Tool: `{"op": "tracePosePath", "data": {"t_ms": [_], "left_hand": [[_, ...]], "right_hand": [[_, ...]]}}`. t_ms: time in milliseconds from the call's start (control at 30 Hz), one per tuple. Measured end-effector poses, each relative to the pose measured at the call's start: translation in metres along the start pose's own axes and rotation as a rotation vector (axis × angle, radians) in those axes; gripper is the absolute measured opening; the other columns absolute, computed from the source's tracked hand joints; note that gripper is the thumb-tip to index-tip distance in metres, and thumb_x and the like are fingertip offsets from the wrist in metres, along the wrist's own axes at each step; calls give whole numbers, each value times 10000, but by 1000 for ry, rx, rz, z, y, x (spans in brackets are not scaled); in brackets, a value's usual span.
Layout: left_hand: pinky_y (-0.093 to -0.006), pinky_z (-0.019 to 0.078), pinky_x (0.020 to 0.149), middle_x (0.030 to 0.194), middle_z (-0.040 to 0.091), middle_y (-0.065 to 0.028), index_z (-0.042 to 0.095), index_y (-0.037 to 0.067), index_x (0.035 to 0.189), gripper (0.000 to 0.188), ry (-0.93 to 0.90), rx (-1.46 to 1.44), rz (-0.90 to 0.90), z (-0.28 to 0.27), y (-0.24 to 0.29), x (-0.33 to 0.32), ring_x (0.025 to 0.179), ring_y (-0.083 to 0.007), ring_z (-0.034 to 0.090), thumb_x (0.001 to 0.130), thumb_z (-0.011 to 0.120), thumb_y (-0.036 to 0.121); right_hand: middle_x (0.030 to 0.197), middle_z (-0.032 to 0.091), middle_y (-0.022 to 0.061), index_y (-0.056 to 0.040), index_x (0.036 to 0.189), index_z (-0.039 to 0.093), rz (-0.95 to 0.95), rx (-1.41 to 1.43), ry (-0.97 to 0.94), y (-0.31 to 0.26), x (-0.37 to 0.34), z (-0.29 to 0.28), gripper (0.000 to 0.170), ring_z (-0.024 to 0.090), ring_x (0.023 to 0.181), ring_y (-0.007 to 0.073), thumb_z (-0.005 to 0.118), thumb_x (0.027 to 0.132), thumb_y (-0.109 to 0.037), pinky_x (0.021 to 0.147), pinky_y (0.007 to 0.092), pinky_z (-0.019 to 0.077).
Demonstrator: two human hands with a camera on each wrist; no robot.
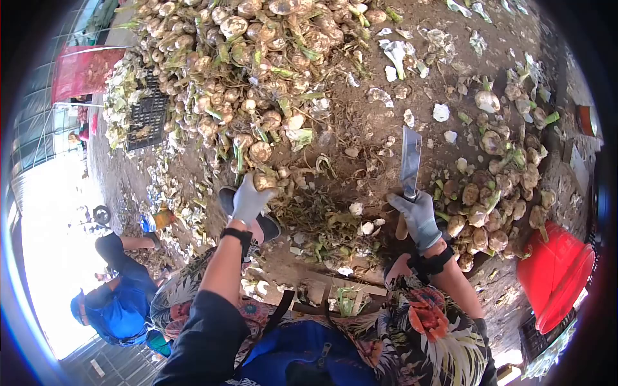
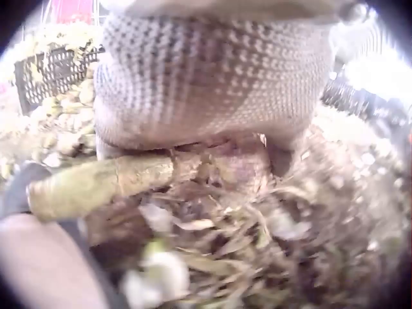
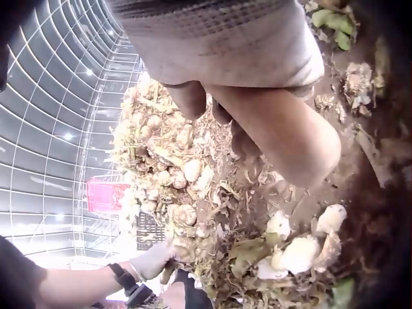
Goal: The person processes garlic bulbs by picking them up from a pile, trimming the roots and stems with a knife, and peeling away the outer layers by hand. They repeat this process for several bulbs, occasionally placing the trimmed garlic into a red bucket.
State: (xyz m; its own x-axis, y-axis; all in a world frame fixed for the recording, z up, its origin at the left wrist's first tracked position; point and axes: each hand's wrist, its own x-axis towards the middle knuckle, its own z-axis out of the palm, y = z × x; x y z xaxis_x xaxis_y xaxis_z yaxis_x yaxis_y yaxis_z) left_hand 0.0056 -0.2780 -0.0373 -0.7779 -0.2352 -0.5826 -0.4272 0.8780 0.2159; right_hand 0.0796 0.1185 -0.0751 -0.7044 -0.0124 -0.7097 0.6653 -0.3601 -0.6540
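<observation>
My gloved left hand (image 1: 250, 201) grips a round, dirt-covered bulb (image 1: 264, 181) near the edge of the big pile. In the left wrist view a thick pale stalk (image 2: 103, 187) sticks out from under the glove (image 2: 206, 84). My gloved right hand (image 1: 418, 219) holds a cleaver by its handle, with the broad blade (image 1: 411, 157) pointing away from me. The wooden handle (image 3: 283, 132) shows below the glove in the right wrist view; the blade is hidden there. Between the hands lies a heap of cut leaves and roots (image 1: 328, 222).
A large bulb pile (image 1: 238, 71) spreads ahead and left, beside a black crate (image 1: 147, 116). More bulbs (image 1: 489, 212) lie at right, near a red bucket (image 1: 557, 273). White trimmings (image 1: 441, 112) dot the ground. Another person in blue (image 1: 122, 309) is at the far left.
</observation>
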Motion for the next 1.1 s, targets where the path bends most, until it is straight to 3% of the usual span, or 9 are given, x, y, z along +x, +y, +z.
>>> {"op": "tracePosePath", "data": {"t_ms": [133, 167, 233, 267, 300, 467, 567, 633, 1100], "left_hand": [[-309, 551, 886, 1162, 652, -122, 474, -4, 1326, 742, -179, -854, 223, 29, 69, -41, 1025, -202, 657, 733, 881, 179], [-308, 547, 890, 1167, 649, -111, 482, 2, 1308, 719, -271, -1073, 229, 26, 105, -57, 1023, -188, 652, 736, 885, 168], [-288, 550, 860, 1154, 644, -82, 462, -7, 1309, 703, -340, -927, 326, 38, 140, -62, 1028, -154, 637, 748, 871, 106], [-274, 548, 846, 1147, 640, -63, 434, -6, 1328, 718, -486, -962, 135, 45, 145, -66, 1037, -137, 624, 757, 861, 77], [-267, 550, 835, 1142, 642, -57, 382, 17, 1389, 794, -452, -984, 303, 57, 155, -64, 1032, -147, 625, 755, 858, 59], [-359, 561, 954, 1286, 589, -122, 243, 67, 1511, 884, -573, -1271, 458, 83, 158, -60, 1145, -229, 621, 811, 777, -5], [-393, 551, 996, 1358, 542, -147, 234, 73, 1519, 862, -538, -1077, 480, 82, 156, -67, 1197, -254, 603, 829, 736, -41], [-390, 547, 997, 1358, 546, -141, 231, 74, 1523, 874, -613, -1286, 354, 83, 161, -67, 1199, -250, 599, 822, 735, -62], [-337, 557, 935, 1207, 633, -105, 410, 13, 1372, 800, -615, -1067, 356, 46, 192, -87, 1115, -204, 638, 705, 852, 2]], "right_hand": [[837, 719, 29, -6, 962, 722, 74, -220, -150, -34, -9, 19, 104, 656, 713, 110, 728, 881, -71, 645, 271, 522], [794, 709, 58, -23, 966, 714, -137, -383, -231, -28, -5, 22, 152, 658, 712, 133, 748, 848, -112, 640, 310, 519], [776, 691, 122, -37, 995, 696, -363, -752, -238, -32, -9, 34, 235, 682, 713, 236, 755, 820, -183, 657, 362, 520], [809, 684, 174, -48, 1036, 683, -473, -905, -219, -40, -15, 37, 300, 681, 771, 356, 745, 825, -252, 685, 397, 532], [851, 691, 161, -84, 1036, 681, -443, -992, -144, -43, -18, 37, 285, 671, 807, 383, 739, 813, -251, 681, 419, 538], [862, 649, 100, -116, 926, 620, -623, -1293, -90, -60, -31, 21, 156, 668, 732, 341, 674, 799, -190, 661, 452, 522], [843, 647, 103, -105, 932, 614, -653, -1240, -23, -62, -34, 21, 147, 668, 738, 333, 649, 801, -162, 666, 442, 523], [841, 647, 103, -107, 929, 615, -660, -1243, -14, -59, -30, 18, 145, 668, 733, 331, 650, 798, -158, 660, 437, 523], [781, 656, 139, -95, 917, 654, -708, -1078, 31, -38, -22, 7, 123, 663, 689, 364, 673, 813, -159, 613, 444, 527]]}}
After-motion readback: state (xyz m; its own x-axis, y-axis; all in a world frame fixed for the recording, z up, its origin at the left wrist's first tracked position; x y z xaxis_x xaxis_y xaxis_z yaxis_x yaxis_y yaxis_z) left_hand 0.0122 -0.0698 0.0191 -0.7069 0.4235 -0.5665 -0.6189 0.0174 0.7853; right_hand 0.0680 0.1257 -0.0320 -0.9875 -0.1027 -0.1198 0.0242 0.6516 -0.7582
